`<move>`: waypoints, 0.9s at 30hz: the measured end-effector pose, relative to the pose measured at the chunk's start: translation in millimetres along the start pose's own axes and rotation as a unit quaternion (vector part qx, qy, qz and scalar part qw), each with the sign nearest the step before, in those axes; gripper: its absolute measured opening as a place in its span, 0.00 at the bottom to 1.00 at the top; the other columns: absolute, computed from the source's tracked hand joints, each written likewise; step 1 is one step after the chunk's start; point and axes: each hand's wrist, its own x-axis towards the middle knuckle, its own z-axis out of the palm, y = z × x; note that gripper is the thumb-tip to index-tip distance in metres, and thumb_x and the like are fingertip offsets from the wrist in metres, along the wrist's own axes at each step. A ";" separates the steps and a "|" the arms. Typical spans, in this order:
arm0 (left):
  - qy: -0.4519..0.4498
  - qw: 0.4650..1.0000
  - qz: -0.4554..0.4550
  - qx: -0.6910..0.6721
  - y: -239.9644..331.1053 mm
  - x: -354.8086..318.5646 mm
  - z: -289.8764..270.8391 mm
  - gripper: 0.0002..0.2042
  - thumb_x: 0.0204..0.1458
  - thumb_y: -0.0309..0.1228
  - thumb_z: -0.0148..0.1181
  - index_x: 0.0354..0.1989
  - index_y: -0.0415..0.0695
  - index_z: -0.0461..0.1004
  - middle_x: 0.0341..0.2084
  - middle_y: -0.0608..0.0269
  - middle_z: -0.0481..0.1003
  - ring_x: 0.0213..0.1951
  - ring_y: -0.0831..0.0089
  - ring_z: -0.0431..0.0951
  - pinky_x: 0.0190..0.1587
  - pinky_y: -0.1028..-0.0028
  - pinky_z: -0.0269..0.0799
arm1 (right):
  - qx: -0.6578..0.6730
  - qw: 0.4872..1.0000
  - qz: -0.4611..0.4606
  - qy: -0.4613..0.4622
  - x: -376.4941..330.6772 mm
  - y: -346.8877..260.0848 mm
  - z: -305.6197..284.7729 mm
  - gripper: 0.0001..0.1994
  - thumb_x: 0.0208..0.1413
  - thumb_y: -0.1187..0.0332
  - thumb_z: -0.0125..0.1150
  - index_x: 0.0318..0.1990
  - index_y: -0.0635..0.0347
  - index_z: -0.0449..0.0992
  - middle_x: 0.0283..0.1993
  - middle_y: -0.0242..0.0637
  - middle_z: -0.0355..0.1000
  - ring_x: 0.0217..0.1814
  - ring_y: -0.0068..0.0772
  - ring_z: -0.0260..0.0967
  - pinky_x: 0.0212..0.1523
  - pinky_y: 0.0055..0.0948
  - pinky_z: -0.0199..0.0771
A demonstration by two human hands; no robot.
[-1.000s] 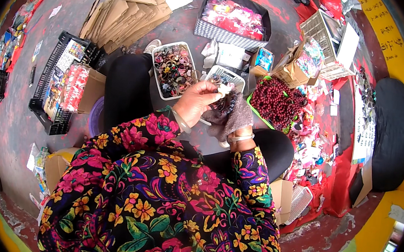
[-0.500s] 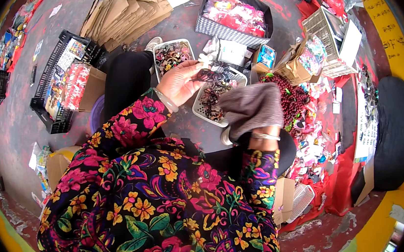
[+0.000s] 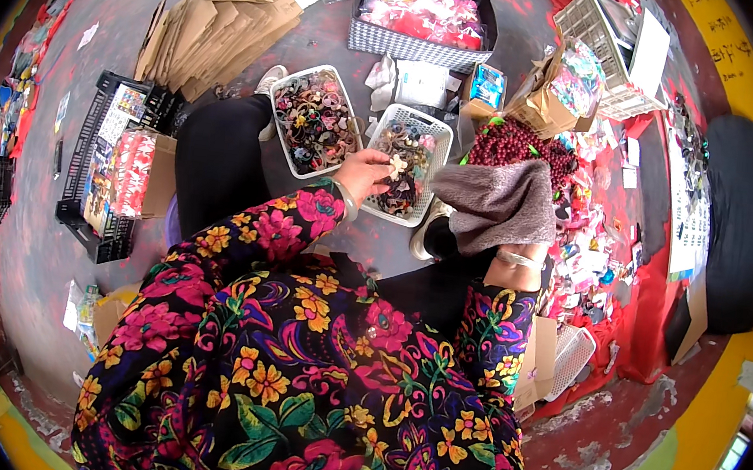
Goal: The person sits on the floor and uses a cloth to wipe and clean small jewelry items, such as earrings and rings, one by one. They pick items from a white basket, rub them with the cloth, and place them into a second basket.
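Observation:
My left hand (image 3: 362, 176) reaches over the right-hand white basket (image 3: 442, 147), its fingertips closed on a hair tie with a cream flower-like ornament (image 3: 397, 166). Loose hair ties (image 3: 411, 147) fill that basket. Beside it, a second white basket (image 3: 314, 174) holds a heap of dark and coloured hair ties (image 3: 315, 123). A brownish-grey cloth (image 3: 504, 202) covers my right hand; only the wrist (image 3: 512, 275) with a pale bracelet shows. Fingers under the cloth are hidden, so I cannot tell how they are placed.
Flattened cardboard (image 3: 219, 30) leans at the back left, near a black crate (image 3: 81, 163). A patterned box (image 3: 414, 48) of pink packets stands at the back. Dark red beads (image 3: 523, 149), an open carton (image 3: 541, 106) and scattered small goods (image 3: 582, 247) lie to the right.
My left hand has moved down and right from above the baskets, carrying the hair tie to the right-hand basket. The cloth-covered right hand has shifted slightly right. The view has tilted slightly.

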 end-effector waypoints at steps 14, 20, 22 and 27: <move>0.142 0.804 -0.002 0.577 -69.4 100.3 -129.8 0.11 0.42 0.30 0.49 0.32 0.41 0.75 0.34 0.49 0.73 0.39 0.56 0.73 0.42 0.65 0.69 | -0.023 0.999 0.018 0.034 8.3 7.0 6.2 0.13 0.59 0.59 0.39 0.40 0.58 0.63 0.35 0.41 0.64 0.41 0.40 0.63 0.40 0.40 0.67; 0.161 0.781 -0.037 0.602 -56.2 91.4 -132.9 0.13 0.44 0.29 0.48 0.37 0.38 0.73 0.37 0.46 0.72 0.43 0.55 0.72 0.44 0.63 0.68 | -0.005 0.992 0.119 -0.037 -9.7 5.2 27.8 0.17 0.58 0.56 0.41 0.45 0.58 0.66 0.43 0.41 0.67 0.46 0.41 0.64 0.49 0.40 0.64; 0.193 0.798 -0.017 0.570 -48.0 84.8 -128.4 0.12 0.44 0.28 0.48 0.37 0.38 0.73 0.37 0.46 0.72 0.43 0.54 0.72 0.45 0.63 0.67 | -0.012 0.994 0.034 -0.107 -2.5 15.9 19.4 0.16 0.58 0.57 0.41 0.45 0.59 0.66 0.43 0.42 0.67 0.45 0.42 0.65 0.49 0.41 0.64; 0.209 0.766 0.004 0.608 -50.1 104.0 -142.1 0.11 0.43 0.26 0.48 0.36 0.43 0.70 0.40 0.51 0.70 0.45 0.55 0.68 0.48 0.63 0.63 | -0.048 0.995 0.075 -0.043 -7.4 24.1 50.1 0.15 0.58 0.58 0.42 0.40 0.60 0.67 0.37 0.38 0.67 0.38 0.37 0.67 0.40 0.33 0.68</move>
